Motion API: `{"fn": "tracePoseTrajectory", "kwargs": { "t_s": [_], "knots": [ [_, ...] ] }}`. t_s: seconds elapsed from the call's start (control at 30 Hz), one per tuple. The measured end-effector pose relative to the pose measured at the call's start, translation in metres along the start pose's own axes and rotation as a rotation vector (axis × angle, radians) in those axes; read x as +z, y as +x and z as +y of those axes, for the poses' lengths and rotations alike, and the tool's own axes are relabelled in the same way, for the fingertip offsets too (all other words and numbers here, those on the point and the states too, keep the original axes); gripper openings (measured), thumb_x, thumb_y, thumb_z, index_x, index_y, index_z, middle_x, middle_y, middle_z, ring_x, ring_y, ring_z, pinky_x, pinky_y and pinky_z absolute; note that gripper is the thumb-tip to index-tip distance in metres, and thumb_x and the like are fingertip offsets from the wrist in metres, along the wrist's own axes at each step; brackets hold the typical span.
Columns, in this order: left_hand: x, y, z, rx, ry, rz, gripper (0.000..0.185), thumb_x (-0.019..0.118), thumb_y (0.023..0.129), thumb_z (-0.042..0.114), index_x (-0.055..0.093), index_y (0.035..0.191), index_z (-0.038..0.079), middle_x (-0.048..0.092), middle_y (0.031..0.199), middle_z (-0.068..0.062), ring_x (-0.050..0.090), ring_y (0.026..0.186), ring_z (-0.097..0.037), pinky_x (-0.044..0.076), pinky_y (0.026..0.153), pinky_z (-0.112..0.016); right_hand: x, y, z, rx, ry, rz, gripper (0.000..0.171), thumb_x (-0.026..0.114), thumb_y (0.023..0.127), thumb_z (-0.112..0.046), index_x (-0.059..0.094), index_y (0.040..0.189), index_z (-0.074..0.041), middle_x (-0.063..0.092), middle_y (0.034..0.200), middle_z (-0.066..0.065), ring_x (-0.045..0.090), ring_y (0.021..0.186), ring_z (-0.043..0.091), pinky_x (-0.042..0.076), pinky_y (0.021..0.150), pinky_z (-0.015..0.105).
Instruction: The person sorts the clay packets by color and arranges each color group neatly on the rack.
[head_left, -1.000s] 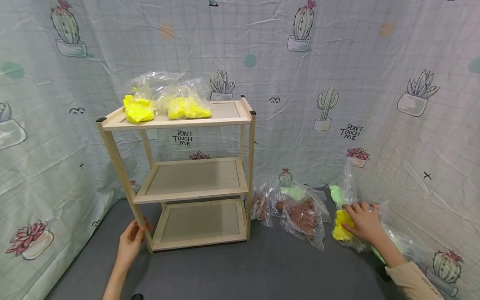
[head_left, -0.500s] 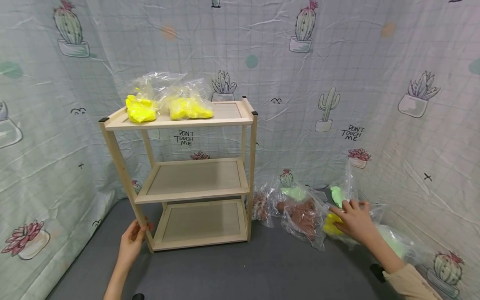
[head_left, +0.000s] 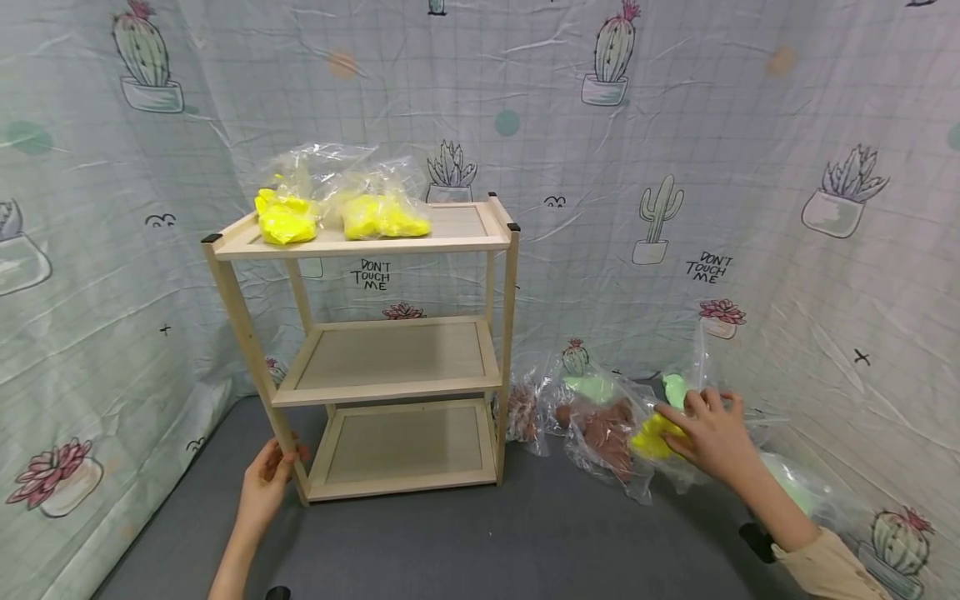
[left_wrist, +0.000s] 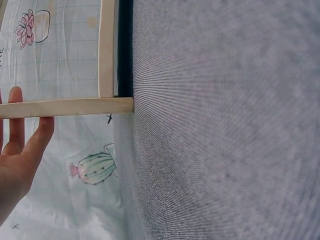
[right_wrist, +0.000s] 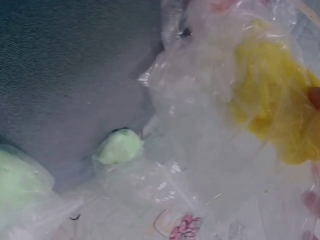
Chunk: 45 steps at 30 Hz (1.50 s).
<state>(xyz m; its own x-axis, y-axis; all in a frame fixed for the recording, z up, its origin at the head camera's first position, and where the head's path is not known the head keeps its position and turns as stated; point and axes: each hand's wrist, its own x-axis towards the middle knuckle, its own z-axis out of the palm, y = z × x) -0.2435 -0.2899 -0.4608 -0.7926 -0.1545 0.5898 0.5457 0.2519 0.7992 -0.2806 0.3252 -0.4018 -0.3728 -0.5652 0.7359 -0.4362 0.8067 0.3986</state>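
My right hand [head_left: 701, 429] grips a clear plastic bag of yellow dough [head_left: 651, 434], held just above the floor, right of the wooden three-tier shelf [head_left: 390, 385]. The right wrist view shows the same yellow bag [right_wrist: 270, 95] crumpled close up, with a fingertip at the frame's right edge. At the shelf's front left leg [head_left: 281, 433], my left hand [head_left: 272, 473] holds on near the bottom. In the left wrist view, fingers of the left hand [left_wrist: 20, 150] lie along the leg [left_wrist: 65, 107]. Two more yellow bags [head_left: 287, 222] [head_left: 384, 218] sit on the top shelf.
Bags of brown dough [head_left: 606, 433] [head_left: 519, 408] and pale green dough [head_left: 592, 386] [head_left: 787, 492] lie on the grey floor [head_left: 525, 533] right of the shelf. A green lump [right_wrist: 119, 146] lies below the held bag. Cactus-print cloth [head_left: 750, 167] walls in the space. The two lower shelves hold nothing.
My right hand has lifted the yellow bag off the floor and carried it left towards the brown bags. The left hand has stayed on the shelf leg.
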Motion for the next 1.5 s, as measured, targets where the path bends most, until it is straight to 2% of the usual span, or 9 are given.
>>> {"fn": "tracePoseTrajectory", "kwargs": {
  "t_s": [0.27,0.4,0.57,0.7,0.83,0.93,1.1,1.3,1.5],
  "knots": [
    [0.000,0.000,-0.003,-0.013,0.030,0.006,0.030,0.044,0.090,-0.002,0.054,0.109,0.019,0.063,0.086,0.018,0.060,0.079,0.008,0.046,0.064,-0.010,-0.012,0.016,-0.004,0.018,0.053,0.030,0.052,0.027,0.091,-0.055,0.063,0.099,-0.019,0.046,0.078,0.011,0.039,0.072,0.032,0.028,0.067,0.058],
    [0.000,0.000,-0.002,-0.010,0.001,0.003,0.030,0.043,0.090,-0.003,0.054,0.109,0.018,0.063,0.087,0.016,0.061,0.080,0.007,0.046,0.065,-0.010,-0.019,0.026,-0.008,0.024,0.076,0.039,0.053,0.027,0.092,-0.053,0.063,0.099,-0.015,0.053,0.087,0.013,0.045,0.077,0.033,0.029,0.070,0.058],
    [0.000,0.000,-0.002,-0.003,-0.039,-0.004,0.029,0.043,0.090,-0.002,0.055,0.110,0.016,0.064,0.087,0.015,0.061,0.080,0.006,0.047,0.066,-0.009,-0.027,0.039,-0.013,-0.018,0.083,0.043,0.055,0.026,0.095,-0.048,0.062,0.099,-0.007,0.061,0.095,0.013,0.050,0.083,0.029,0.032,0.072,0.053],
    [0.000,0.000,-0.002,-0.014,-0.014,-0.004,0.027,0.043,0.091,0.000,0.054,0.110,0.016,0.064,0.087,0.016,0.061,0.080,0.006,0.047,0.067,-0.009,-0.032,0.049,-0.018,-0.061,0.056,0.067,0.054,0.024,0.096,-0.043,0.061,0.101,-0.003,0.062,0.094,0.012,0.052,0.082,0.028,0.034,0.072,0.051],
    [0.000,0.000,-0.001,-0.021,0.002,0.002,0.027,0.043,0.091,0.000,0.055,0.109,0.016,0.064,0.086,0.016,0.061,0.080,0.007,0.047,0.066,-0.010,-0.038,0.059,-0.023,-0.078,0.045,0.084,0.049,0.027,0.097,-0.040,0.060,0.110,-0.006,0.062,0.094,0.011,0.052,0.079,0.027,0.036,0.071,0.050],
    [0.000,0.000,-0.001,-0.019,-0.011,0.006,0.026,0.044,0.090,-0.001,0.055,0.109,0.014,0.064,0.086,0.016,0.061,0.080,0.006,0.047,0.066,-0.009,-0.042,0.068,-0.026,-0.102,0.066,0.114,0.043,0.029,0.097,-0.037,0.058,0.116,-0.013,0.061,0.094,0.011,0.052,0.077,0.028,0.036,0.070,0.050],
    [0.001,0.000,0.000,-0.017,-0.011,0.010,0.029,0.044,0.090,-0.002,0.055,0.109,0.018,0.063,0.086,0.017,0.061,0.079,0.006,0.046,0.066,-0.009,-0.052,0.087,-0.025,-0.158,0.063,0.161,0.038,0.029,0.097,-0.035,0.061,0.113,-0.021,0.058,0.089,0.014,0.052,0.076,0.030,0.036,0.067,0.050],
    [0.001,0.000,0.001,-0.002,-0.018,0.015,0.030,0.043,0.090,-0.003,0.055,0.108,0.018,0.064,0.086,0.015,0.061,0.080,0.006,0.046,0.066,-0.009,-0.063,0.113,-0.019,-0.199,0.048,0.239,0.036,0.032,0.097,-0.031,0.064,0.102,-0.016,0.055,0.087,0.019,0.051,0.073,0.035,0.034,0.066,0.051],
    [0.001,0.000,0.001,-0.005,-0.015,0.015,0.030,0.043,0.090,-0.003,0.055,0.109,0.017,0.063,0.086,0.016,0.061,0.079,0.006,0.046,0.066,-0.009,-0.076,0.136,-0.014,-0.178,0.046,0.313,0.031,0.036,0.096,-0.029,0.064,0.097,-0.014,0.054,0.083,0.021,0.048,0.070,0.038,0.031,0.066,0.052]
  ]
}}
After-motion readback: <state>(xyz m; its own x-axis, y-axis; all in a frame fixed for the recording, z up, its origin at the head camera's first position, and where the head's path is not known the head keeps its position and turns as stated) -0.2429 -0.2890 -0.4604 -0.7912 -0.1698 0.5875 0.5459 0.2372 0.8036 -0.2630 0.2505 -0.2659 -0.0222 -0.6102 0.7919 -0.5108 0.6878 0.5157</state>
